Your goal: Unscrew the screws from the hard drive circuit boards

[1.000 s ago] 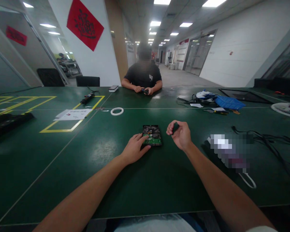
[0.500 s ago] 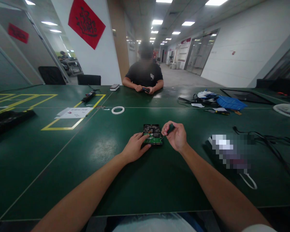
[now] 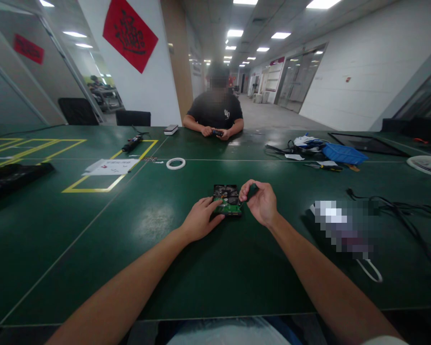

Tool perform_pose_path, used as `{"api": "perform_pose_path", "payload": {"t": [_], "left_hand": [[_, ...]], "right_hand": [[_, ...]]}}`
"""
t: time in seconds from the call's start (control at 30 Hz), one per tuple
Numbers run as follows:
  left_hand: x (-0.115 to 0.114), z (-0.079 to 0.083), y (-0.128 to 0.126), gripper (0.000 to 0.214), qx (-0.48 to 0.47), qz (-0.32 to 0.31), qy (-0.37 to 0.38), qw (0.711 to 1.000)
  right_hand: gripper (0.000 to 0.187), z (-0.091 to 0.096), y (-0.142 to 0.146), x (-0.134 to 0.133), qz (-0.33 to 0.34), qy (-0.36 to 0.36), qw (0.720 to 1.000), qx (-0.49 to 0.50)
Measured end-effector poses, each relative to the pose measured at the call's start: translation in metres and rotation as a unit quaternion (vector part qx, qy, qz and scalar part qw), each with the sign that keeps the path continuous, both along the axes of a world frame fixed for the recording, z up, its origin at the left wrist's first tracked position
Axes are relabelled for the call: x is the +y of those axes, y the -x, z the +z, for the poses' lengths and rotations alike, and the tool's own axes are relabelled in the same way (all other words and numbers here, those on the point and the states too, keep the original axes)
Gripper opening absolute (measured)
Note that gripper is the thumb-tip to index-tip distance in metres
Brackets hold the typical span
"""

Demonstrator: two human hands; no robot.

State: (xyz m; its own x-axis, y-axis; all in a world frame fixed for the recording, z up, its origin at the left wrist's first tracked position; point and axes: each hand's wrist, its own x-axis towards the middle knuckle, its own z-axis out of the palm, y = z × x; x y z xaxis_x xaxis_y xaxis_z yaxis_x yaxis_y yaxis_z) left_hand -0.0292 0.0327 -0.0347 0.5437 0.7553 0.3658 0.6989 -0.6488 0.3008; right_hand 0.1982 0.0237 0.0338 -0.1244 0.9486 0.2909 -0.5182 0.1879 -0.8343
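Note:
A hard drive (image 3: pixel 232 209) lies on the green table with its green circuit board facing up. My left hand (image 3: pixel 201 219) steadies it from the left, fingertips over the board and thumb along the near edge. At the drive's right side, my right hand (image 3: pixel 260 203) is closed around a small screwdriver (image 3: pixel 253 190) with a dark handle. Its thin shaft slants down toward the board's right edge; whether the tip sits in a screw is too small to tell.
Across the table (image 3: pixel 158 278) sits a person (image 3: pixel 213 112) holding a small dark object. A tape roll (image 3: pixel 175 164) and papers (image 3: pixel 111 167) lie to the left. To the right are a blue tray (image 3: pixel 345 153), pliers (image 3: pixel 326 166), black cables (image 3: pixel 398 206) and a blurred-out object (image 3: pixel 341 227).
The view has shifted very slightly. Both hands and the hard drive stay in nearly the same place, with the screwdriver still in my right hand.

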Motion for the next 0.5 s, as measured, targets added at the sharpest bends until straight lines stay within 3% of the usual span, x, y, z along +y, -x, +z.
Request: {"api": "perform_pose_path", "payload": {"t": [0.2,0.33,0.4,0.5], "left_hand": [[-0.002,0.003,0.000,0.056,0.002,-0.003,0.004,1.000],[-0.001,0.003,0.000,0.056,0.011,0.003,0.013,1.000],[0.000,0.002,0.001,0.057,0.013,0.003,0.016,1.000],[0.000,0.002,0.001,0.057,0.011,0.002,0.012,1.000]], "right_hand": [[0.035,-0.003,-0.006,0.003,-0.040,-0.041,0.994,-0.089],[0.036,0.000,-0.018,0.002,-0.092,-0.101,0.967,-0.215],[0.036,0.002,-0.023,0.001,-0.079,-0.106,0.958,-0.255],[0.036,0.004,-0.026,-0.001,-0.035,-0.071,0.967,-0.241]]}}
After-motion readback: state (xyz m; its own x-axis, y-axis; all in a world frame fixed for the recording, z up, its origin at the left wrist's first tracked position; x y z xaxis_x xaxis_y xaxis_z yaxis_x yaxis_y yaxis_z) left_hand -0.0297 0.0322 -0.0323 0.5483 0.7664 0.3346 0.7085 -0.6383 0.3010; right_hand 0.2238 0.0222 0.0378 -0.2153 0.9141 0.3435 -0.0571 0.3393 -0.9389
